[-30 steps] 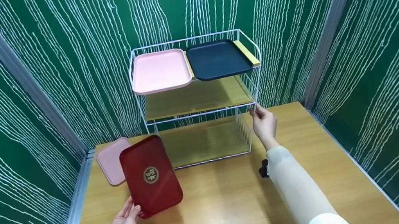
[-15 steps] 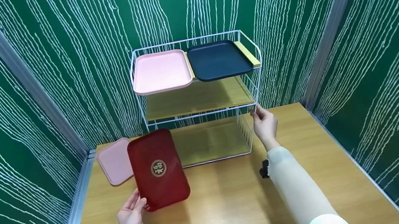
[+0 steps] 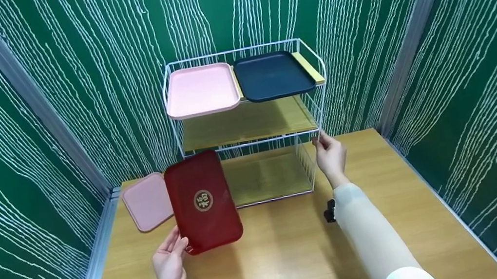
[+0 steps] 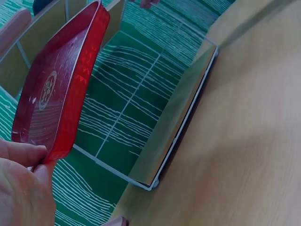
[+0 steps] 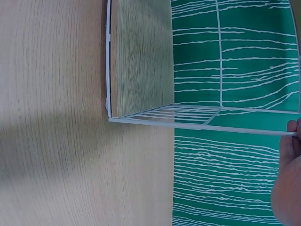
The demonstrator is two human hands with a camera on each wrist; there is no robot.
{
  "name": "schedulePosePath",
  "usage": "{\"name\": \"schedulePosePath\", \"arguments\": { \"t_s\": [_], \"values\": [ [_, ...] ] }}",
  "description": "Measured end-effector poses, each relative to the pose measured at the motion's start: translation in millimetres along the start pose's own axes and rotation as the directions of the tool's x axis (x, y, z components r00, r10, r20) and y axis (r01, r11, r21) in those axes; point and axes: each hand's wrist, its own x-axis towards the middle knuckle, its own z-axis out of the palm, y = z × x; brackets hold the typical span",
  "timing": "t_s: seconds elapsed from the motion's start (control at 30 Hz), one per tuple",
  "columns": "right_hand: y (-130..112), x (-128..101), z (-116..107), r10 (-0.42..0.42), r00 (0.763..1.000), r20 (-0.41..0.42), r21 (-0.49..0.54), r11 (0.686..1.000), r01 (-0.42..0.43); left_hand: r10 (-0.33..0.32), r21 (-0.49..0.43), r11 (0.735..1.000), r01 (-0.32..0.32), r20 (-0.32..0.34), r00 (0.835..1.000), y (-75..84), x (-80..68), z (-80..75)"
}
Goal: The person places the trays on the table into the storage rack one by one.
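A red rectangular tray (image 3: 208, 214) with a round gold character emblem is tilted up in the air, its lower left corner pinched by my left hand (image 3: 168, 260). In the left wrist view the thumb lies over the rim of the red tray (image 4: 70, 84). My right hand (image 3: 331, 154) grips the right front upright of a white wire rack (image 3: 254, 143), just under its middle shelf. The right wrist view shows those fingers round the thin wire of the rack (image 5: 211, 127). On the rack's top lie a pink tray (image 3: 201, 90) and a dark navy tray (image 3: 274, 75), side by side.
Another pink tray (image 3: 147, 204) lies on the wooden table (image 3: 290, 251), left of the rack and partly behind the red tray. The rack has wooden shelves (image 3: 268, 173). Green walls (image 3: 252, 1) with white lines enclose the table's back and sides.
My left hand has carried the red tray up and to the right, toward the rack, and it overlaps the lower shelf more. The right hand keeps its hold on the rack.
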Motion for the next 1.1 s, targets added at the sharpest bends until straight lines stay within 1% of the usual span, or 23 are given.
{"name": "schedulePosePath", "arguments": {
  "t_s": [0.1,0.3,0.47,0.7,0.9,1.1],
  "values": [
    [1,0,0,0.001,1.000,-0.004,-0.004,1.000,-0.001,0.002,0.005,1.000,-0.002,-0.002,1.000,1.8,0.0,5.2],
    [-2,0,0,-0.010,1.000,-0.011,-0.015,1.000,0.009,0.028,0.013,1.000,-0.028,0.014,0.999,3.2,1.4,15.0],
    [-3,-1,0,0.019,1.000,0.005,-0.009,1.000,-0.019,0.039,0.022,0.999,-0.039,0.017,0.999,3.2,3.9,22.4],
    [-3,-2,-1,0.033,0.999,0.011,-0.004,0.999,-0.033,0.056,0.002,0.998,-0.056,0.024,0.998,3.9,6.5,32.7],
    [-2,-2,0,0.040,0.999,0.008,-0.009,0.999,-0.040,0.056,-0.027,0.998,-0.055,0.039,0.998,3.4,8.3,43.0],
    [-1,-1,0,0.020,1.000,0.001,-0.003,1.000,-0.020,0.051,-0.010,0.999,-0.051,0.051,0.997,8.0,8.4,56.8]
  ]
}}
